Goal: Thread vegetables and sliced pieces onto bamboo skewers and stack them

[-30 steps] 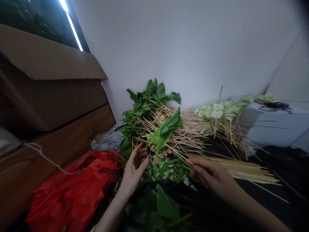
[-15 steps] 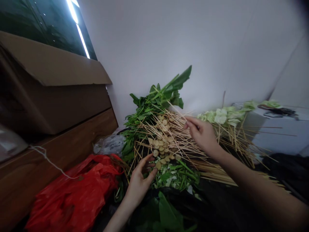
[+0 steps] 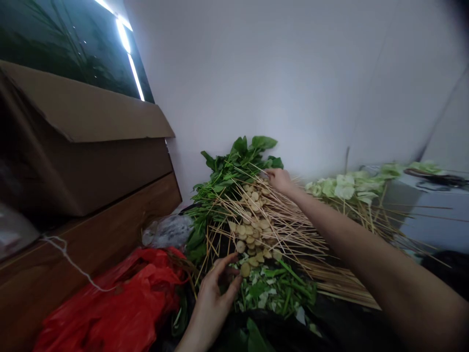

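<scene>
My right hand (image 3: 279, 180) is closed in a pinch on a thin wooden skewer (image 3: 259, 169) at the far side of the heap. The skewer's other end runs into a pile of leafy greens (image 3: 225, 171) against the wall. Below my right wrist, many skewers threaded with round, pale potato-like slices (image 3: 256, 227) lie fanned out to the right. My left hand (image 3: 216, 288) is open, thumb and fingers apart, close to the lowest slice (image 3: 245, 269); I see nothing held in it. Chopped greens (image 3: 278, 288) lie just right of it.
Skewered pale cabbage leaves (image 3: 344, 186) stand at the right, above a bundle of bare skewers (image 3: 340, 281). A red plastic bag (image 3: 110, 303) and a clear bag (image 3: 168, 232) lie left. A cardboard box (image 3: 110, 166) sits on a wooden surface (image 3: 120, 210). The white wall (image 3: 256, 73) closes the back.
My right hand has moved left and away from me, lowering the raised skewer of greens onto the leafy pile. My left hand stays beside the slices. The view has shifted slightly.
</scene>
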### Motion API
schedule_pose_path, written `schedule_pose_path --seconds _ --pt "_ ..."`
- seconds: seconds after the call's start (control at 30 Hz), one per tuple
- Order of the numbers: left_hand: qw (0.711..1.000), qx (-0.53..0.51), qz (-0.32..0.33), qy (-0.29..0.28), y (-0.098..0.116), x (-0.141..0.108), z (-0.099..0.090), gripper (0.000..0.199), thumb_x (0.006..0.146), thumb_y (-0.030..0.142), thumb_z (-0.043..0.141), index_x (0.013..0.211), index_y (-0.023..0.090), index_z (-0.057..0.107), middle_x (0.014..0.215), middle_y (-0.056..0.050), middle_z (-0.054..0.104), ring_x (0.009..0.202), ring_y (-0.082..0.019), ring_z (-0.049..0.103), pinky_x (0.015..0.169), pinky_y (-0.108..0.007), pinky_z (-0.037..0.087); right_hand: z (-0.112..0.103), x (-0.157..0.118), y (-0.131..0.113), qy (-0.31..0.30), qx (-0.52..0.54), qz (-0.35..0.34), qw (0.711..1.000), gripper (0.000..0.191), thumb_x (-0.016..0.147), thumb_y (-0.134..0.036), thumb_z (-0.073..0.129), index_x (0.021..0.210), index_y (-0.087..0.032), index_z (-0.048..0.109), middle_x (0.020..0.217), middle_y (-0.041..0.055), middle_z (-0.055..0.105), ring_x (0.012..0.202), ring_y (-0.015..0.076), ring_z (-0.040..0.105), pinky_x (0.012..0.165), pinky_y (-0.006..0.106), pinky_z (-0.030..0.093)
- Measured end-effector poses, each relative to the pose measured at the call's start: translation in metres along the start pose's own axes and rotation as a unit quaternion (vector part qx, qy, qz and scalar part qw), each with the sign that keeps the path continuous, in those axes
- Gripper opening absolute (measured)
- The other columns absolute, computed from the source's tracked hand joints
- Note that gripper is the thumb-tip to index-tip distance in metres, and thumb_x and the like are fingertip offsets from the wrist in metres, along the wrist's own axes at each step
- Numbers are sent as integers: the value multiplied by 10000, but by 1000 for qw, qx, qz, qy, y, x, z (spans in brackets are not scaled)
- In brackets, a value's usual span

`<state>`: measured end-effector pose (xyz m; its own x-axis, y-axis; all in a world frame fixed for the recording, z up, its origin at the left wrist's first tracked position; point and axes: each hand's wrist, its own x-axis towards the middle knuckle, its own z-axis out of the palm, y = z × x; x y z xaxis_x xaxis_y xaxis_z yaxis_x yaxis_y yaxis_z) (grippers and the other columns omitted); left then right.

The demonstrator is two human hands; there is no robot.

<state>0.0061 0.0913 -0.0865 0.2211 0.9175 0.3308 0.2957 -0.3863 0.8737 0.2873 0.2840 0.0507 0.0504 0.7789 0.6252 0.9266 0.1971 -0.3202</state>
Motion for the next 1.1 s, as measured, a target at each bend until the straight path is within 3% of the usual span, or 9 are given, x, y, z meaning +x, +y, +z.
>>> schedule_pose_path --seconds 0.23,0.37,0.47,0.57,0.7,0.83,0.93,1.0,1.1 --pt "1000 3 4 -19 -2 -1 1 329 865 260 584 1191 231 623 1089 -77 645 899 -186 674 812 -309 540 0 -3 4 -54 -75 10 996 351 961 -123 377 1216 -147 616 1139 147 695 1047 239 632 855 286 441" --pt "1000 -2 9 -20 0 0 1 298 860 269 585 1147 219 651 1087 -87 636 878 -190 680 805 -320 541 -3 -6 -1 -113 -113 1 987 279 966 -270 527 1220 -173 589 1198 110 631 1047 227 619 876 367 508" --pt "1000 -6 20 -18 2 1 0 279 849 283 596 1107 207 672 1060 -88 634 842 -186 681 787 -317 544 -5 -9 -6 -144 -146 -9 979 365 925 -368 607 1235 -179 567 1243 84 583 1040 218 614 862 429 539" --pt "1000 -7 25 -15 1 2 0 267 847 285 596 1086 205 683 1075 -92 633 830 -183 681 784 -317 545 -12 -11 -14 -133 -182 -30 974 321 941 -307 581 1215 -140 576 1198 124 606 1024 230 620 860 410 529" --pt "1000 3 15 -27 -4 3 0 259 858 279 584 1087 214 684 1140 -101 625 860 -185 683 814 -324 541 -17 -10 -32 -88 -213 -120 966 299 934 -77 420 1201 -59 554 1173 238 595 1106 306 564 931 445 439" --pt "1000 12 13 -22 -8 2 0 257 859 266 581 1088 223 692 1149 -100 633 892 -190 674 827 -326 540 -9 -4 -53 -104 -203 -271 935 369 941 -84 360 1249 -134 556 1313 163 558 1251 288 457 1046 456 335" --pt "1000 13 14 -19 -8 2 0 253 859 245 578 1080 235 702 1141 -91 642 921 -189 666 824 -314 538 2 11 -55 -101 -185 -330 920 465 972 -194 347 1432 -175 413 1520 95 392 1422 270 260 1139 461 218" --pt "1000 8 19 -15 -8 2 0 247 857 235 579 1068 239 708 1124 -84 653 935 -188 665 812 -300 540 10 24 -48 -83 -178 -300 933 567 983 -330 336 1511 -137 273 1592 103 260 1469 288 147 1164 488 160" --pt "1000 10 21 -9 -6 1 1 231 847 224 592 1040 241 718 1081 -72 677 920 -183 669 797 -285 539 22 43 -29 -84 -178 -192 961 686 975 -470 278 1513 -45 242 1550 201 317 1427 336 275 1136 507 238"
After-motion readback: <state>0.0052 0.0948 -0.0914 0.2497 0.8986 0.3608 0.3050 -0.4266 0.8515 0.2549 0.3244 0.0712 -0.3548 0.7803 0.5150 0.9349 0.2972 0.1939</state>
